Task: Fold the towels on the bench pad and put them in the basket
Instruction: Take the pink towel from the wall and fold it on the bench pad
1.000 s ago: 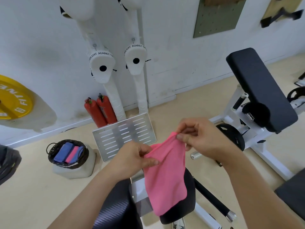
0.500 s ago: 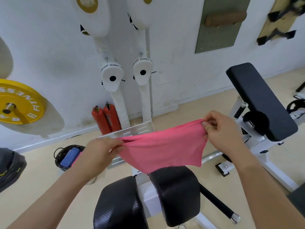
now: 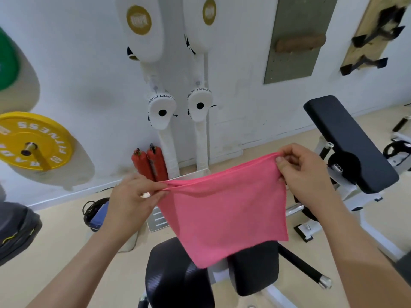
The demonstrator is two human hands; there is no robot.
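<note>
A pink towel (image 3: 224,216) hangs spread in the air above the black bench pads (image 3: 178,278). My left hand (image 3: 135,198) pinches its upper left corner, and my right hand (image 3: 304,174) pinches its upper right corner, higher up. The towel's lower edge dangles just over the gap between the two pads. The dark wicker basket (image 3: 89,210) stands on the floor at the left, partly hidden behind my left hand, with a blue towel (image 3: 100,215) showing in it.
A slotted metal plate (image 3: 158,218) leans near the wall behind the towel. Two red rolls (image 3: 150,164) and white punch pads stand by the wall. A black padded bench (image 3: 351,143) on a white frame is at the right, a yellow weight plate (image 3: 33,141) at the left.
My hands drew apart and stretched the bunched towel out flat. It now hangs lower and wider between them, and the view tilted upward.
</note>
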